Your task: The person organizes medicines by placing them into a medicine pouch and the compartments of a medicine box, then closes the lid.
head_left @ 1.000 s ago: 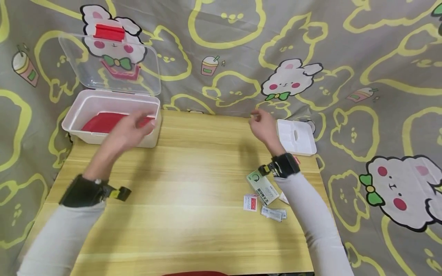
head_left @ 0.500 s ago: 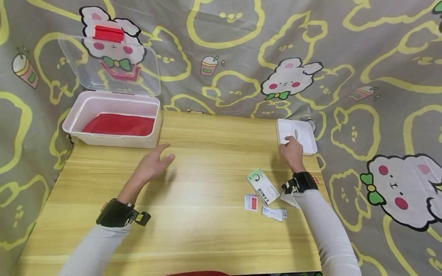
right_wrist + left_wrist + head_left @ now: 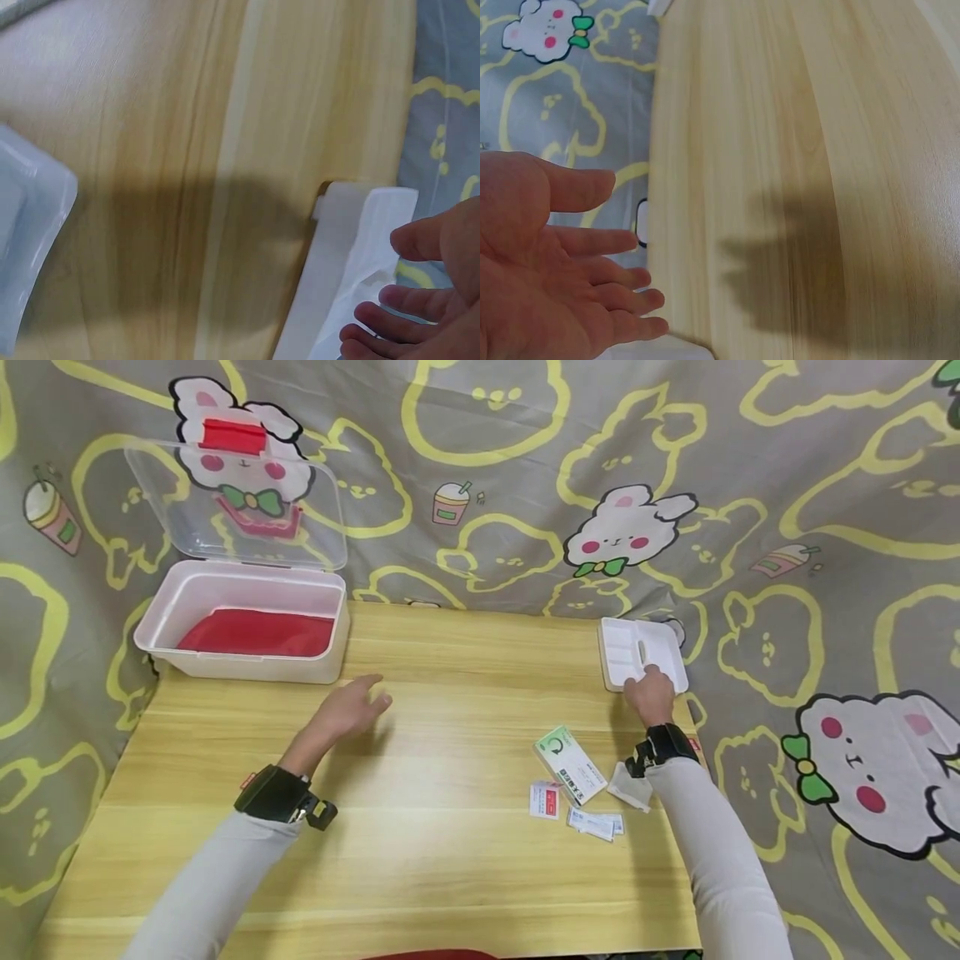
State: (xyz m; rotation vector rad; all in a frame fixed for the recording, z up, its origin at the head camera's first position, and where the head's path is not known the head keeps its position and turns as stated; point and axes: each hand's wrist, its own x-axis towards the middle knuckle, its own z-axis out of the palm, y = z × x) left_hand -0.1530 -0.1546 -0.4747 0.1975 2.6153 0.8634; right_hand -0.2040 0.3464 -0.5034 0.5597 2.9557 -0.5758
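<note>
My right hand (image 3: 651, 695) reaches over the near edge of a white compartment tray (image 3: 619, 653) at the table's back right. In the right wrist view its thumb (image 3: 421, 238) stands apart from the loosely bent fingers, which overlap the white tray (image 3: 319, 289); nothing is between them. Above the table hangs my left hand (image 3: 347, 708), palm bare and fingers extended in the left wrist view. Nearest to it is a clear plastic box (image 3: 311, 670), its lid (image 3: 247, 539) raised, with a flat red item (image 3: 258, 633) inside.
A green-and-white carton (image 3: 572, 766) lies on the wooden table (image 3: 420, 860) below the tray. Around it are a small red-and-white packet (image 3: 544, 800), several thin blue-white sachets (image 3: 592, 823) and a white pouch (image 3: 630, 788). Patterned cloth (image 3: 510, 443) hangs behind.
My right hand has moved right and down from the table's back to the tray. My left hand has come out from over the clear box and shifted right.
</note>
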